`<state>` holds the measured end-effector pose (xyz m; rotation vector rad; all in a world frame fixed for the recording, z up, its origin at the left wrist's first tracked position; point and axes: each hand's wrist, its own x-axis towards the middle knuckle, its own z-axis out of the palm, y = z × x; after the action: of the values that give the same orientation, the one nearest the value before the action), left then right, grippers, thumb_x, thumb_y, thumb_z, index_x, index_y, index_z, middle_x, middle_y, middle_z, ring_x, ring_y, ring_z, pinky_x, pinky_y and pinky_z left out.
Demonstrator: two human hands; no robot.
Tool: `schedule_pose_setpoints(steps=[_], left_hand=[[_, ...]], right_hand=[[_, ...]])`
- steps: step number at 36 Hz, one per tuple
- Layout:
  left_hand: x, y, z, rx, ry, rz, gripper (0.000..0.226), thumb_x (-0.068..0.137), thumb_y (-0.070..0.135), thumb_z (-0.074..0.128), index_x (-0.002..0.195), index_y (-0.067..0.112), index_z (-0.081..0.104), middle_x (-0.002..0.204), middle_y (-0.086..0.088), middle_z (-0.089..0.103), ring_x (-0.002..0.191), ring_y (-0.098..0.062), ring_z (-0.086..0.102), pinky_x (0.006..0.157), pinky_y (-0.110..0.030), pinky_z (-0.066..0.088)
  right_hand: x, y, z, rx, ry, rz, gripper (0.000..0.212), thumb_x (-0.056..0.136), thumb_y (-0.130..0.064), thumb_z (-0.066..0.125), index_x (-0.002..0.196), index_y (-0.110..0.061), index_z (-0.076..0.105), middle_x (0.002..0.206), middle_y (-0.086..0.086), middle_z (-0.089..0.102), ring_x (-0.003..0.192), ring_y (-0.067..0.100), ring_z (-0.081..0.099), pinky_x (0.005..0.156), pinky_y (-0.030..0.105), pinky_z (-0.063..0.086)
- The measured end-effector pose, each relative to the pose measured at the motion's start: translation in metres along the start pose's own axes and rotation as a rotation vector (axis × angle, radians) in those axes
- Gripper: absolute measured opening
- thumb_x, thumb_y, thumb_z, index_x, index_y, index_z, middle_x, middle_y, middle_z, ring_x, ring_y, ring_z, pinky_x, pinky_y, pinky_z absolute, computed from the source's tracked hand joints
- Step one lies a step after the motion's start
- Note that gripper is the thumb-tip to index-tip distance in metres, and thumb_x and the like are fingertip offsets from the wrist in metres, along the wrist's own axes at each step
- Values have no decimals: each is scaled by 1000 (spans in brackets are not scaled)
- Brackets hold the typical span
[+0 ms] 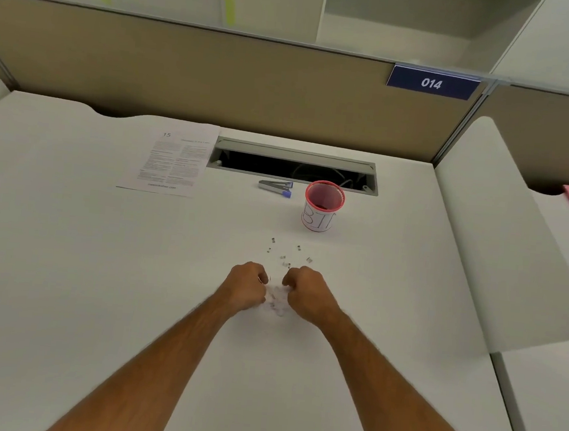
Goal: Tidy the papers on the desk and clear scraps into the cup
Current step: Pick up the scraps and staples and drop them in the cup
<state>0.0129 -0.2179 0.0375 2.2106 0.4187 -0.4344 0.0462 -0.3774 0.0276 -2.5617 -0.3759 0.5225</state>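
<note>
While both hands (274,292) clutch scraps (277,302), cup (322,206) stands upright.

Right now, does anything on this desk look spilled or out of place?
Yes: small metal bits, likely staples, lie scattered loose between the hands and the red cup. Both hands bunch crumpled paper scraps.

papers (172,161): flat, far left | scraps (277,302): bunched | cup (322,206): red-rimmed, upright
</note>
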Motion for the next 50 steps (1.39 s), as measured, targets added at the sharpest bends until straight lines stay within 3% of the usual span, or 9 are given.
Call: schedule_pose_setpoints(steps=[4, 7, 15, 26, 33, 36, 40, 46, 50], left_hand=[[-2, -2, 1, 91, 49, 27, 28, 83, -3, 62, 107, 7, 72, 109, -9, 71, 98, -22, 67, 85, -30, 58], [-2, 1, 2, 130, 76, 13, 27, 85, 1, 66, 110, 8, 69, 112, -8, 69, 100, -22, 66, 83, -28, 56], [2, 4, -4, 126, 169, 14, 25, 85, -4, 54, 103, 8, 68, 103, -8, 70, 91, -22, 67, 83, -33, 59], [15, 4, -21, 125, 136, 68, 26, 82, -4, 51, 92, 13, 68, 98, -4, 70, 83, -15, 60, 71, -23, 49], [23, 8, -30, 32, 7, 33, 21, 82, -6, 54, 90, 6, 68, 91, -11, 71, 82, -27, 73, 77, -40, 62], [14, 17, -31, -1, -171, -60, 21, 85, -10, 48, 90, -3, 67, 82, -22, 74, 73, -32, 75, 71, -42, 64], [0, 26, -24, -8, -407, -210, 25, 91, -10, 48, 112, -18, 59, 96, -34, 71, 81, -39, 74, 80, -46, 62], [-3, 33, -9, -172, -465, -263, 27, 95, 9, 57, 110, -13, 60, 96, -31, 72, 90, -40, 74, 86, -47, 60], [4, 36, -6, -216, -368, -223, 12, 90, -3, 52, 96, -3, 62, 89, -25, 74, 81, -35, 76, 79, -45, 62]], right_hand=[[-3, -1, 8, 13, -89, 36, 67, 71, -32, 84, 130, -24, 54, 121, 6, 47, 110, 25, 52, 91, 34, 48], [-7, -6, 20, -16, -96, 41, 84, 62, -45, 88, 135, -30, 48, 123, 6, 39, 112, 25, 43, 92, 36, 46], [-10, -19, 33, 32, 69, 34, 22, 85, -10, 68, 106, -17, 69, 113, 8, 53, 104, 25, 53, 86, 33, 53], [2, -20, 14, -7, 65, 129, 21, 85, -1, 56, 90, -4, 77, 89, 10, 75, 83, 25, 70, 78, 33, 59], [-2, -8, -3, 121, 20, 190, 21, 75, 5, 56, 78, -3, 75, 80, 10, 76, 78, 23, 71, 72, 32, 60], [-7, -4, -2, 124, -26, 157, 23, 78, 3, 56, 85, -4, 76, 85, 5, 75, 74, 16, 67, 67, 24, 56], [-12, -3, 0, 120, -85, 122, 31, 81, 2, 57, 102, -11, 76, 96, -1, 71, 78, 9, 61, 63, 10, 46], [-11, -6, 1, 69, -163, 111, 60, 70, -10, 81, 126, -15, 60, 117, 9, 59, 99, 25, 62, 81, 30, 56], [-13, -7, 6, 40, -167, 136, 80, 63, -27, 91, 133, -21, 51, 124, 7, 43, 105, 28, 57, 88, 36, 53]])
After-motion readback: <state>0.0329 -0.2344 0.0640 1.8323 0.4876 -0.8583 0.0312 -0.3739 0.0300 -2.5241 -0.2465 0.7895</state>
